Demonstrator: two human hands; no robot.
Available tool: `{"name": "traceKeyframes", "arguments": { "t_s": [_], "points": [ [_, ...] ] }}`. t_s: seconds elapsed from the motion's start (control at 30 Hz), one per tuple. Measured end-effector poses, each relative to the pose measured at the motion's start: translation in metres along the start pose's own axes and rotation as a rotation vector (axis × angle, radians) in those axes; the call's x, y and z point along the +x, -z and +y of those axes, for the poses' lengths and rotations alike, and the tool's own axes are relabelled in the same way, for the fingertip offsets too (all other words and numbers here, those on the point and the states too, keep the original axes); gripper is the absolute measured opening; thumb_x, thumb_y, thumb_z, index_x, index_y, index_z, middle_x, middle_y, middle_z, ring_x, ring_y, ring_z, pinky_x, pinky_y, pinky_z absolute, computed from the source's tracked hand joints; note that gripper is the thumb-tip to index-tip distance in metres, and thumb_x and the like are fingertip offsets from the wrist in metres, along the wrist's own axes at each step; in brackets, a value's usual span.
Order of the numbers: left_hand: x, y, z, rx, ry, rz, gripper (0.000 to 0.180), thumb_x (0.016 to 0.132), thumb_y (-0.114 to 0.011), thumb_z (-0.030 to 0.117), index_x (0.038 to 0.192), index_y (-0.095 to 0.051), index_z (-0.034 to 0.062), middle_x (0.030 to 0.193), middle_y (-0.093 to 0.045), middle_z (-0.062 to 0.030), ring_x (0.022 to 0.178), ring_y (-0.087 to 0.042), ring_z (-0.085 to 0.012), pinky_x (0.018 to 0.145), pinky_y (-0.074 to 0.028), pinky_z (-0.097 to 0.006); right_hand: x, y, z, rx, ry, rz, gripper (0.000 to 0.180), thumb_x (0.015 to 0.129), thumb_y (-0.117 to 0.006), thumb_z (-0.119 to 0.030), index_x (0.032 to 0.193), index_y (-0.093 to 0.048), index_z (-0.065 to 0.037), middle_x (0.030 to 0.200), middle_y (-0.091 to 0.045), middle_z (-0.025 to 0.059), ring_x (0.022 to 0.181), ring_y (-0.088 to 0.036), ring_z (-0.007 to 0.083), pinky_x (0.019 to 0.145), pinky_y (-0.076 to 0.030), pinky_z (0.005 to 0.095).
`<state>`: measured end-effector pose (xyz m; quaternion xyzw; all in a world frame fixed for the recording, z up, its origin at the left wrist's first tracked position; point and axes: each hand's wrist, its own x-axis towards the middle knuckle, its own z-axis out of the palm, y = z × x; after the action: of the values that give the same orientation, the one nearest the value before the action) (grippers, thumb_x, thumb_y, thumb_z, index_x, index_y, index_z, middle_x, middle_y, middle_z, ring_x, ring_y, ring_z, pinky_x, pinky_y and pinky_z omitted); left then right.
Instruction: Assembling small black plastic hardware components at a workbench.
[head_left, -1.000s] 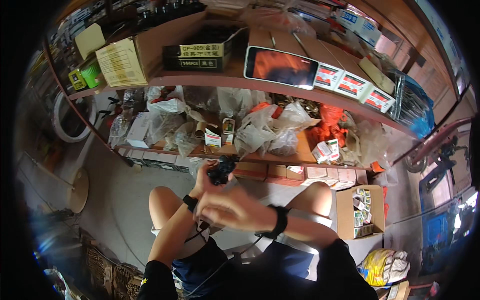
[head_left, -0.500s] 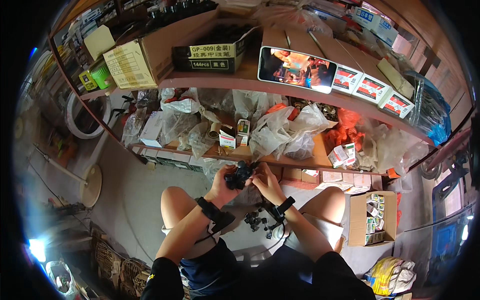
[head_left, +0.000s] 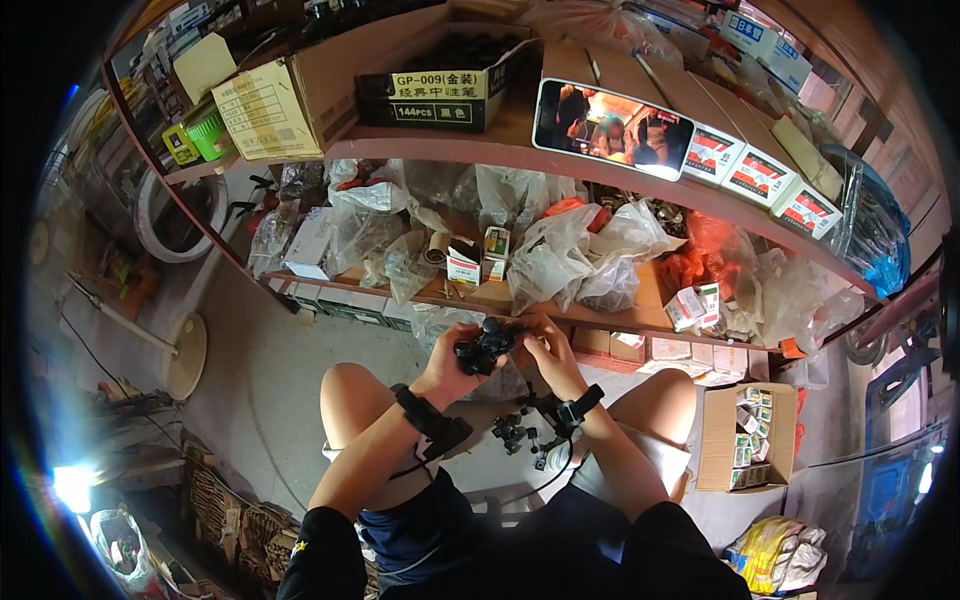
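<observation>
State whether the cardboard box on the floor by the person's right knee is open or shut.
Open: the cardboard box has its top flaps folded out, and small packets show inside it.

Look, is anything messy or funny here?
Yes. Small black parts lie scattered on the floor between the knees, below the hands holding a black part. A phone leans tilted on the top shelf.
</observation>
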<state>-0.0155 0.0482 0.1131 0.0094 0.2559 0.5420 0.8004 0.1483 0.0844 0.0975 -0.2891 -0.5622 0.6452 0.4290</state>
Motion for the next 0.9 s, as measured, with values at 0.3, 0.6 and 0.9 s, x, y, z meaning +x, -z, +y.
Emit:
{"name": "traceKeyframes", "arguments": {
  "t_s": [0.3, 0.6, 0.9],
  "points": [
    [0.001, 0.007, -0.003, 0.021, 0.02, -0.008, 0.026, 0.075, -0.045, 0.022, 0.093, -0.047, 0.0034, 0.097, -0.049, -0.0113, 0.088, -0.048, -0.0243, 0.069, -0.046, -0.038, -0.004, 0.002, -0.002, -0.23, 0.128, 0.051, 0.009, 0.079, -0.046, -0.006, 0.086, -0.043, -0.001, 0.075, -0.047, 0.0016, 0.059, -0.049, 0.0063, 0.05, -0.041, 0.0192],
    [0.003, 0.002, -0.004, 0.003, 0.064, -0.101, 0.032, 0.076, -0.04, 0.023, 0.099, -0.046, 0.0008, 0.101, -0.049, -0.0136, 0.094, -0.047, -0.025, 0.07, -0.045, -0.036, 0.0, 0.011, 0.008, -0.374, 0.217, 0.272, 0.009, 0.076, -0.05, -0.009, 0.08, -0.046, -0.002, 0.06, -0.043, -0.0027, 0.056, -0.04, 0.0039, 0.048, -0.03, 0.0176],
    [-0.009, 0.005, 0.049, -0.202, -0.272, -0.172, 0.036, 0.075, -0.037, 0.02, 0.104, -0.043, -0.0013, 0.108, -0.045, -0.0146, 0.101, -0.043, -0.0269, 0.072, -0.043, -0.034, 0.006, 0.029, 0.059, -0.051, -0.187, 0.33, 0.014, 0.075, -0.043, -0.006, 0.088, -0.04, -0.001, 0.068, -0.055, 0.0098, 0.049, -0.051, 0.0125, 0.043, -0.04, 0.0214]
  ]
}}
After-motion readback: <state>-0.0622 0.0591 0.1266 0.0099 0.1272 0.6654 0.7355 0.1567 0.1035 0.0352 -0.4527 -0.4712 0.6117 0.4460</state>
